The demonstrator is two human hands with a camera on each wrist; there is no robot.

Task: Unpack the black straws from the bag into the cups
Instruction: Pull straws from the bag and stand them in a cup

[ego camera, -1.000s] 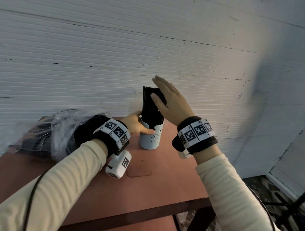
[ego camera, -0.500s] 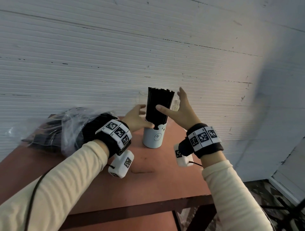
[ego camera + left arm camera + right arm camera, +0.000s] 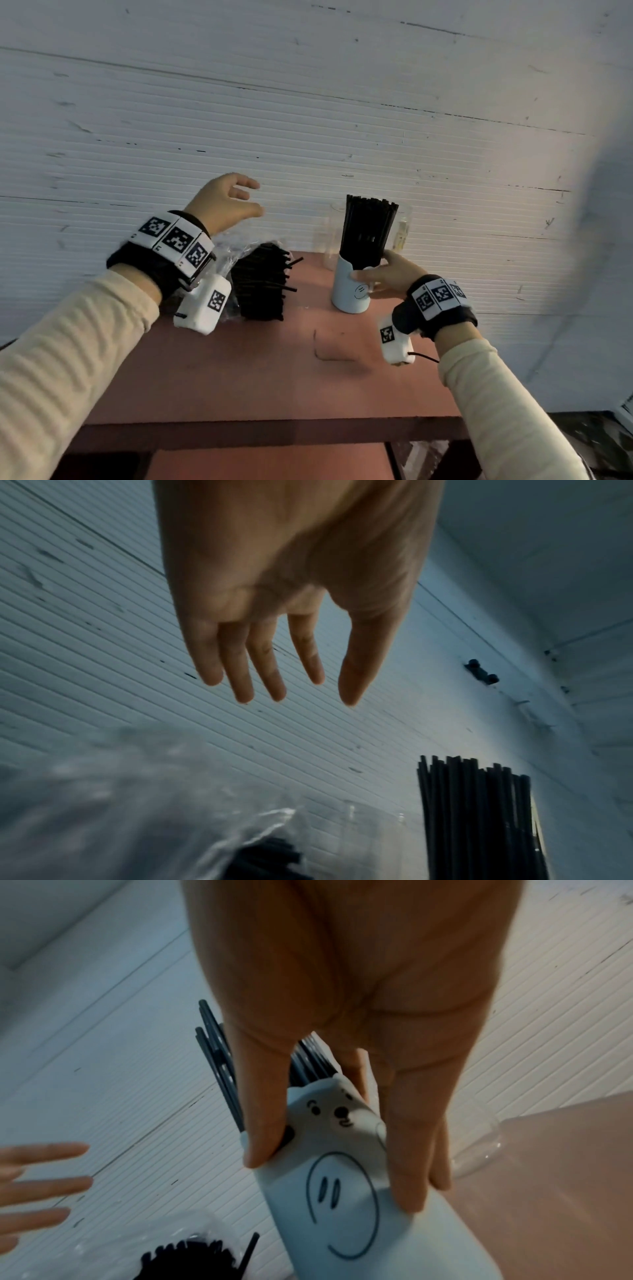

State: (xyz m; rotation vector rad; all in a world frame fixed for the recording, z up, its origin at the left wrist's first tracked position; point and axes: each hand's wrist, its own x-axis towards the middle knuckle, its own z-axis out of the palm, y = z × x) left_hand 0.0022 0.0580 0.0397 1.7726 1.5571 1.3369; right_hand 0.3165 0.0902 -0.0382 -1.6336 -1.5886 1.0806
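The right hand [image 3: 387,277] grips a white cup [image 3: 351,291] on the tabletop [image 3: 274,370], thumb on the front by its printed smiley, fingers wrapped round the far side. A thick bundle of black straws [image 3: 368,229] stands upright in the cup, fanning slightly above its rim. The left hand [image 3: 222,202] hovers in the air, holding nothing, fingers spread and loosely extended, above a clear plastic bag [image 3: 236,253] lying on the tabletop to the cup's left. More black straws [image 3: 262,284] lie packed in the bag, their ends poking from its open mouth toward the cup. Clear glasses [image 3: 325,240] stand behind the cup against a white ribbed wall [image 3: 308,120].
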